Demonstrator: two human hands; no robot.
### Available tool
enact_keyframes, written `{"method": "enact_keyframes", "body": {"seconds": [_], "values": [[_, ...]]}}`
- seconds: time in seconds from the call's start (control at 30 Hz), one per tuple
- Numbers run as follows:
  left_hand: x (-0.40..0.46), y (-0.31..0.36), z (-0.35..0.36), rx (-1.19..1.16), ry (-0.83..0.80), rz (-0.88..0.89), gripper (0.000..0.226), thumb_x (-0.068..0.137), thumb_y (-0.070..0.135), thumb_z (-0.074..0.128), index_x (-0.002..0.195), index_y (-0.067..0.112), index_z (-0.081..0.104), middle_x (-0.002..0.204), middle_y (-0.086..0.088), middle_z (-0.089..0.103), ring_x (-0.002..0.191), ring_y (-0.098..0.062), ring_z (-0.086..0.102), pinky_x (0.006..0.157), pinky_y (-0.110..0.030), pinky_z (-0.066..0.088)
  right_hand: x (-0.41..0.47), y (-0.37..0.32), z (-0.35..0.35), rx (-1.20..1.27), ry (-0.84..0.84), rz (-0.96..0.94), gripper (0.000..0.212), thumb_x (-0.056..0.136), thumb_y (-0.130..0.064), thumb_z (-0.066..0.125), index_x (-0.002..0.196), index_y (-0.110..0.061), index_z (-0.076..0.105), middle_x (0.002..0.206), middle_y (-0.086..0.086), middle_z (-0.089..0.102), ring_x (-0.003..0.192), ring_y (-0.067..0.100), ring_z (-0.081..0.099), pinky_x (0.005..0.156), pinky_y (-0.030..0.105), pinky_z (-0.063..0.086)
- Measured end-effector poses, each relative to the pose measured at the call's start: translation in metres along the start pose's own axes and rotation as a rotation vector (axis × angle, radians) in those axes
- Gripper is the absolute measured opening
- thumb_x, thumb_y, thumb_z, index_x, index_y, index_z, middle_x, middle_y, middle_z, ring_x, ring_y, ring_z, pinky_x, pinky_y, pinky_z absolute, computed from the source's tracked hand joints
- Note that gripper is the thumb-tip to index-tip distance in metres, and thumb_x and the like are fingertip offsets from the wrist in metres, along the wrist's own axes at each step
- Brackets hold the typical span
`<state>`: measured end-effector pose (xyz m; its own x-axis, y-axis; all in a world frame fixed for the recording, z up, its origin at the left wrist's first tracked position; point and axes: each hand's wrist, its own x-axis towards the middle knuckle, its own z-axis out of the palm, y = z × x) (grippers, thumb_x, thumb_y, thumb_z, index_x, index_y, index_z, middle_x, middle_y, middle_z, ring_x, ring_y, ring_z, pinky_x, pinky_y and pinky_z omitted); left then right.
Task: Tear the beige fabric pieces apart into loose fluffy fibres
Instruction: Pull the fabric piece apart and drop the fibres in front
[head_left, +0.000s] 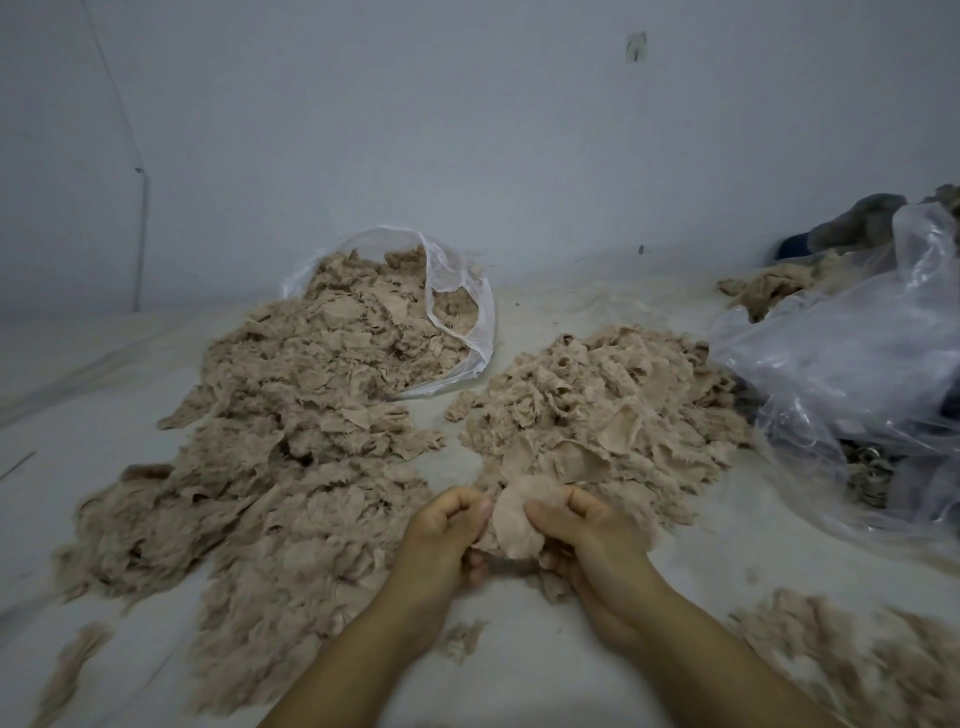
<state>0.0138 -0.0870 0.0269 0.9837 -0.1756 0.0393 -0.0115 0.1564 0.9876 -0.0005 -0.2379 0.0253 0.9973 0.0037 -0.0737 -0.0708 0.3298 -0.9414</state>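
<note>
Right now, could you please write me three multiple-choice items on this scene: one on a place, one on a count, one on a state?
1. Where does the clear bag spilling beige scraps lie?
A. behind the left pile
B. under the hands
C. on the wall

2. How many hands grip the fabric piece?
A. none
B. one
C. two

3. What state is the left pile in?
A. folded
B. shredded and fluffy
C. bagged

Answers: 1 A, its mouth opens onto that pile. 2 C, the left hand and right hand both pinch it. 3 B, loose frayed fibres show.
</note>
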Motion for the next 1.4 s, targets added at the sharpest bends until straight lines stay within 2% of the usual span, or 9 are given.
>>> {"method": "enact_keyframes", "body": {"seconds": [0.2, 0.37, 0.57, 0.7, 0.8, 0.9, 1.2, 1.3, 1.4], "values": [[-0.004, 0.0, 0.0, 0.056, -0.109, -0.035, 0.015, 0.092, 0.024, 0.055, 0.086, 0.011, 0.06, 0.054, -0.001, 0.044, 0.043, -0.008, 0.034, 0.039, -0.018, 0.028, 0.0, 0.002, 0.001, 0.026, -0.019, -0.027, 0.02, 0.081, -0.011, 0.071, 0.097, -0.004, 0.063, 0.076, 0.017, 0.066, 0.059, 0.026, 0.056, 0.053, 0.032, 0.046], [-0.002, -0.002, -0.002, 0.144, -0.094, 0.002, 0.013, 0.088, 0.017, 0.061, 0.078, 0.01, 0.065, 0.048, -0.001, 0.044, 0.038, -0.008, 0.03, 0.037, -0.018, 0.023, -0.002, 0.004, -0.001, -0.103, -0.091, 0.026, 0.025, 0.079, -0.019, 0.074, 0.098, -0.004, 0.067, 0.064, 0.009, 0.057, 0.044, 0.014, 0.045, 0.039, 0.024, 0.036], [0.009, 0.002, -0.016, -0.069, 0.19, 0.02, 0.024, 0.092, 0.018, 0.053, 0.073, 0.005, 0.058, 0.054, -0.002, 0.043, 0.037, -0.006, 0.032, 0.034, -0.016, 0.026, 0.003, -0.001, -0.006, -0.012, 0.103, -0.083, 0.01, 0.09, -0.001, 0.06, 0.083, -0.008, 0.058, 0.065, 0.008, 0.057, 0.048, 0.012, 0.048, 0.046, 0.024, 0.042], [0.0, -0.002, -0.003, -0.036, -0.161, -0.147, 0.03, 0.081, 0.042, 0.062, 0.071, 0.015, 0.071, 0.059, -0.006, 0.059, 0.044, -0.012, 0.048, 0.04, -0.021, 0.04, -0.003, 0.003, 0.003, -0.027, 0.085, -0.144, 0.024, 0.083, 0.011, 0.059, 0.077, -0.01, 0.049, 0.059, 0.011, 0.056, 0.042, 0.018, 0.05, 0.035, 0.023, 0.039], [-0.005, -0.007, 0.008, -0.029, -0.216, -0.184, 0.027, 0.073, 0.027, 0.072, 0.082, 0.002, 0.067, 0.062, -0.01, 0.061, 0.046, -0.013, 0.052, 0.042, -0.022, 0.045, -0.006, 0.007, 0.01, -0.082, 0.06, -0.156, 0.03, 0.081, 0.018, 0.053, 0.077, -0.011, 0.048, 0.051, 0.009, 0.053, 0.035, 0.018, 0.046, 0.032, 0.019, 0.031], [-0.001, -0.005, 0.003, 0.011, -0.112, -0.135, 0.018, 0.084, 0.011, 0.062, 0.068, 0.004, 0.061, 0.053, -0.007, 0.054, 0.04, -0.011, 0.044, 0.039, -0.019, 0.039, -0.005, 0.003, 0.007, 0.027, 0.097, -0.157, 0.025, 0.082, 0.008, 0.064, 0.081, -0.011, 0.048, 0.062, 0.016, 0.055, 0.044, 0.02, 0.051, 0.039, 0.022, 0.041], [-0.005, 0.013, -0.01, 0.352, -0.078, -0.086, 0.034, 0.094, 0.006, 0.053, 0.06, 0.007, 0.056, 0.043, -0.003, 0.048, 0.033, -0.01, 0.039, 0.038, -0.016, 0.034, 0.008, -0.001, -0.01, 0.0, 0.355, -0.251, 0.029, 0.079, 0.004, 0.071, 0.072, -0.014, 0.05, 0.055, 0.001, 0.05, 0.05, 0.013, 0.046, 0.046, 0.016, 0.042], [-0.012, 0.035, -0.024, 0.461, -0.223, -0.119, 0.029, 0.09, 0.016, 0.061, 0.062, 0.011, 0.065, 0.053, -0.003, 0.061, 0.043, -0.01, 0.052, 0.044, -0.019, 0.043, 0.009, 0.0, -0.017, -0.161, 0.292, -0.208, 0.021, 0.079, -0.001, 0.073, 0.08, -0.012, 0.055, 0.063, 0.0, 0.059, 0.054, 0.01, 0.053, 0.049, 0.016, 0.045], [-0.025, 0.052, -0.043, 0.637, -0.422, -0.13, 0.032, 0.076, 0.044, 0.065, 0.08, 0.014, 0.076, 0.085, -0.008, 0.074, 0.079, -0.016, 0.068, 0.075, -0.026, 0.055, 0.007, 0.004, -0.013, -0.822, 0.347, -0.359, 0.022, 0.082, -0.013, 0.07, 0.098, -0.02, 0.057, 0.096, -0.003, 0.057, 0.087, 0.013, 0.058, 0.076, 0.03, 0.05]]}}
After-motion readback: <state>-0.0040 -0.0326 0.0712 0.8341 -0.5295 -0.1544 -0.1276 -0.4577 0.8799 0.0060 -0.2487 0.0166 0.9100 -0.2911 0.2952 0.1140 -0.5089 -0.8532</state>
